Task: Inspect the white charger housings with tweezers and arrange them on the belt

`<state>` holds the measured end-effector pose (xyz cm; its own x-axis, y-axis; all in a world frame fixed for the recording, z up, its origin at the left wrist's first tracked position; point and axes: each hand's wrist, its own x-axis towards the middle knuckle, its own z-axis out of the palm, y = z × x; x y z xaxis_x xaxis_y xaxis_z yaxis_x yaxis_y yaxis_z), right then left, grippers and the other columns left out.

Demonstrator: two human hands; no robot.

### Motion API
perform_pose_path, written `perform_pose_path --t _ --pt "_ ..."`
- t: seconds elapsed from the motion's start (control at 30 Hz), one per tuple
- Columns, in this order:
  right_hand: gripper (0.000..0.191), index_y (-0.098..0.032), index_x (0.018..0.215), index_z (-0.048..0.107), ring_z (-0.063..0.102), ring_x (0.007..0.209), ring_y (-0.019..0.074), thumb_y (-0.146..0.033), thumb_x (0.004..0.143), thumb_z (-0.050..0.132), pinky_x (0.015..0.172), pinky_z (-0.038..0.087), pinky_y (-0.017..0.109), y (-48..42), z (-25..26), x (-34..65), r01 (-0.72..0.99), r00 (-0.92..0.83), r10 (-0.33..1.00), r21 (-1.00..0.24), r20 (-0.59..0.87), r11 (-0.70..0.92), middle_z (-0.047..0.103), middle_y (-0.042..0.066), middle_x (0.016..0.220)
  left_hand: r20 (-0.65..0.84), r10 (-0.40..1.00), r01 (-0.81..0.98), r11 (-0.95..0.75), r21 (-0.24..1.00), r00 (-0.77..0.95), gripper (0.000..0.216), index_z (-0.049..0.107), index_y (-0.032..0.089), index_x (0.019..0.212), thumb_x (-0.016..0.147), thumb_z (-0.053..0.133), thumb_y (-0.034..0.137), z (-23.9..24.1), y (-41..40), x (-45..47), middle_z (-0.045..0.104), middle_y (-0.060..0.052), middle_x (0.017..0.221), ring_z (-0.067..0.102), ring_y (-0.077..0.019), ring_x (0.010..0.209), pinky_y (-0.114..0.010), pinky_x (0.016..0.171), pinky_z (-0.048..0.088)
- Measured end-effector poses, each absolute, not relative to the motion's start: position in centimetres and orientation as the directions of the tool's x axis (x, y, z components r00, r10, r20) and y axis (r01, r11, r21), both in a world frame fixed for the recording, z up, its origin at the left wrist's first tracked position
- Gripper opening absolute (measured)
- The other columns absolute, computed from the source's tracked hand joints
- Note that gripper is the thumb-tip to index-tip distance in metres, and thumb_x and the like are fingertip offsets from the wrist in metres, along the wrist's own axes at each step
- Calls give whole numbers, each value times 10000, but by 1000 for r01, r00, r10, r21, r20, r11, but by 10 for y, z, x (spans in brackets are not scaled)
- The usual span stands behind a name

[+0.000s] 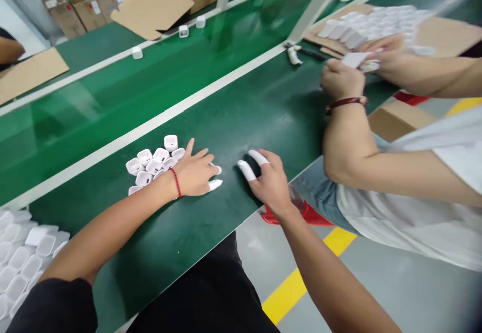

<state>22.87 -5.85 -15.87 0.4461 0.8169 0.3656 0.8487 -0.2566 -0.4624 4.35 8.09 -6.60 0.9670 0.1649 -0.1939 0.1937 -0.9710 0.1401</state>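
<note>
Both hands lie on the long green conveyor belt [233, 117], white cots on several fingertips. Left hand [194, 172], a red string round its wrist, rests flat and open with fingers spread, grasping nothing; its little-finger side touches the small heap of white plastic square charger shells [152, 164] lying just to its left. Right hand [269, 180] sits near it to the right, fingers loosely curled onto the belt, empty. Beyond the right hand, a co-worker's hands [350, 72] hold a small white piece beside a brown cardboard sheet [444, 34] covered with white shells. Another mass of white shells [22, 257] lies by the left elbow.
</note>
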Motion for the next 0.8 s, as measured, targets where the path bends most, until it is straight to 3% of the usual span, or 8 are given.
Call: perform_pose_path --t 0.13,0.27,0.4,0.53,0.7,0.8 --pt "420 -142 1160 645 521 1222 272 -457 945 468 1080 425 437 -50 -155 227 852 440 807 -467 395 -236 603 157 1219 -199 145 163 -983 78 969 173 703 191 937 853 600 302 -65 91 30 655 -115 1097 457 -387 1297 -688 1117 206" --pt "317 -173 1035 685 562 1178 247 -409 928 501 1069 445 432 -48 -157 231 829 461 781 -519 420 -210 645 124 1158 -85 99 102 -994 35 991 254 700 172 1018 826 660 333 -61 81 32 653 -147 1117 502 -417 1245 -670 1092 295" --pt "276 -186 1003 694 571 1161 261 -372 909 513 1044 459 440 -46 -155 233 813 462 779 -552 423 -182 655 123 1119 102 -211 -223 -967 127 972 240 688 153 961 863 615 360 -37 36 52 671 -124 970 606 -350 1059 -580 1038 410" --pt "253 -199 1018 697 570 1153 247 -347 922 516 1061 444 401 -42 -150 229 808 491 768 -545 410 -226 645 105 1156 263 -548 -605 -754 255 794 237 644 153 971 929 512 346 -6 -16 61 673 -78 909 637 -247 897 -459 935 482" --pt "209 -171 978 698 583 1109 191 -337 876 621 1021 463 291 -35 -150 233 846 489 768 -439 414 -303 666 80 1101 349 -711 -770 -429 473 611 322 554 163 1172 988 393 373 3 -80 52 680 -67 1069 642 -205 1005 -338 948 474" --pt "201 -169 942 700 594 1077 174 -343 878 623 999 469 268 -32 -151 237 865 477 769 -382 426 -324 681 62 1063 378 -772 -812 -291 506 512 311 557 168 1188 994 374 329 -10 -129 50 683 -63 1094 624 -190 1069 -297 973 459"
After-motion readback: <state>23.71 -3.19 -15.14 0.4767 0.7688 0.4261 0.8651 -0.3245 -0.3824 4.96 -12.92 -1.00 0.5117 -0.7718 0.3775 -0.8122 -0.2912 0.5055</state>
